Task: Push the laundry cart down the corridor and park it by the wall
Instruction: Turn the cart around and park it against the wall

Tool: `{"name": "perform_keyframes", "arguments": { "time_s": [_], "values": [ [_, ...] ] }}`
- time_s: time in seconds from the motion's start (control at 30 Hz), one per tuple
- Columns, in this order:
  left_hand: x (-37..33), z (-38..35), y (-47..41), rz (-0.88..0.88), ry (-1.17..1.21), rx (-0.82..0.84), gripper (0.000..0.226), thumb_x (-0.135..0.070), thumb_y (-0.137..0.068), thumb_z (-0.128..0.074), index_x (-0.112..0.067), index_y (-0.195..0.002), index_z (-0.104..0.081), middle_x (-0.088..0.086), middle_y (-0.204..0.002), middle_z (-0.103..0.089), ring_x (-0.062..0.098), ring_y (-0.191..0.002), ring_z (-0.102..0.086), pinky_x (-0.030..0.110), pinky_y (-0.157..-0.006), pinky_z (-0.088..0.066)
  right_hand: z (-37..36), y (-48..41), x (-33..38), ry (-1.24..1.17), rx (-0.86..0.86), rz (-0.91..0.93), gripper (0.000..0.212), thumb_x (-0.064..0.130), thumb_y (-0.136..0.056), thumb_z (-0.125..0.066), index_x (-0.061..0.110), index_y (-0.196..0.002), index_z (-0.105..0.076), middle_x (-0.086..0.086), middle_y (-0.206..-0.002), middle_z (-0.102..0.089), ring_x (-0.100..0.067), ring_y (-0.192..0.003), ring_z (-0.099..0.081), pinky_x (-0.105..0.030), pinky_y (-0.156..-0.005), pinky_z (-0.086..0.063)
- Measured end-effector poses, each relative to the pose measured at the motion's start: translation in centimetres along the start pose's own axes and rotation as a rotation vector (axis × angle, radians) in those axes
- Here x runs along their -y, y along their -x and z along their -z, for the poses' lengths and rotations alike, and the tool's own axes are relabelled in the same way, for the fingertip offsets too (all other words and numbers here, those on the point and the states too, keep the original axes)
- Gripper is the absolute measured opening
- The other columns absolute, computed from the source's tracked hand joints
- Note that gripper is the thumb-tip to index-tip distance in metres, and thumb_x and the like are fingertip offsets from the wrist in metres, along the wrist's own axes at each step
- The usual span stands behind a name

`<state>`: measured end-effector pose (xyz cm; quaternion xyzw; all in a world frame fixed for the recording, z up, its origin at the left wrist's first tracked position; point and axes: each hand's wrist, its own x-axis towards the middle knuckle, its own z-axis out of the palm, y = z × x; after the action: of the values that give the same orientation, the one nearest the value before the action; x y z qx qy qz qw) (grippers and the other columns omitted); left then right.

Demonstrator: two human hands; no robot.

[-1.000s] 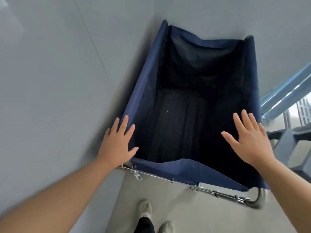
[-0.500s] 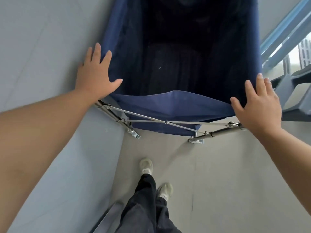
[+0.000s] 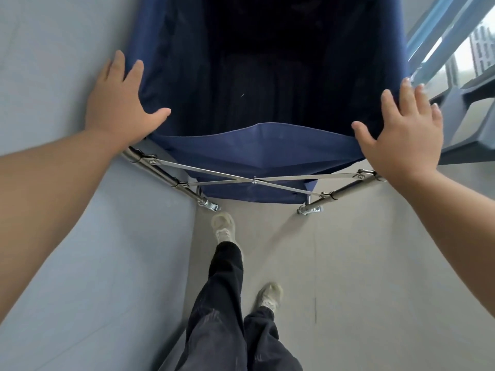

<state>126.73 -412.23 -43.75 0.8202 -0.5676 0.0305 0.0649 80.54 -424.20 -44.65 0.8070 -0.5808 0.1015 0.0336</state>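
1. Your left hand [image 3: 122, 103] lay flat on the near left corner of the laundry cart [image 3: 257, 151], fingers spread, thumb on the blue fabric, gripping nothing.
2. Your right hand [image 3: 404, 132] rested on the near right corner the same way, fingers apart, palm down, not clamped.
3. The cart's dark bag gaped between your hands; crossed metal braces [image 3: 253, 180] showed under its near edge.
4. The cart's left side sat right against the grey wall [image 3: 53, 62]; touching or not, cannot tell.
5. Blue railing [image 3: 439, 30] stood beyond the right side.
6. Your shoes [image 3: 223, 228] were on the floor [image 3: 375, 263] behind the cart.
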Motion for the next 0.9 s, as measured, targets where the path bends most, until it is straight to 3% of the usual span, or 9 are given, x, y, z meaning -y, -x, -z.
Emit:
{"name": "perform_keyframes", "arguments": {
  "time_s": [0.4, 0.57, 0.9],
  "values": [
    [-0.4, 0.1, -0.1, -0.008, 0.024, -0.001, 0.094, -0.051, -0.077, -0.075, -0.012, -0.15, -0.032, 0.024, -0.16, -0.023, 0.043, -0.144, -0.026, 0.052, -0.115, -0.029, -0.3, -0.1, 0.1, 0.018, -0.034, -0.006, 0.069, 0.052, -0.096, -0.054, 0.007, -0.147, -0.044, -0.02, -0.163, -0.031, -0.042, -0.149, -0.027, -0.061, -0.118, -0.02],
    [-0.4, 0.2, 0.0, -0.007, 0.014, 0.004, 0.093, -0.05, -0.077, -0.076, -0.011, -0.149, -0.033, 0.023, -0.16, -0.023, 0.044, -0.144, -0.026, 0.056, -0.112, -0.033, -0.1, -0.1, 0.3, 0.015, -0.028, -0.004, 0.071, 0.055, -0.095, -0.047, 0.007, -0.147, -0.045, -0.021, -0.162, -0.031, -0.044, -0.148, -0.029, -0.06, -0.118, -0.021],
    [-0.9, 0.2, 0.1, -0.002, -0.018, 0.033, 0.093, -0.057, -0.077, -0.073, -0.016, -0.15, -0.031, 0.019, -0.163, -0.017, 0.04, -0.148, -0.02, 0.057, -0.109, -0.036, 0.4, -0.3, -0.1, 0.023, 0.018, -0.029, 0.072, 0.056, -0.096, -0.046, 0.007, -0.149, -0.043, -0.019, -0.164, -0.03, -0.043, -0.149, -0.028, -0.061, -0.118, -0.02]
  ]
}}
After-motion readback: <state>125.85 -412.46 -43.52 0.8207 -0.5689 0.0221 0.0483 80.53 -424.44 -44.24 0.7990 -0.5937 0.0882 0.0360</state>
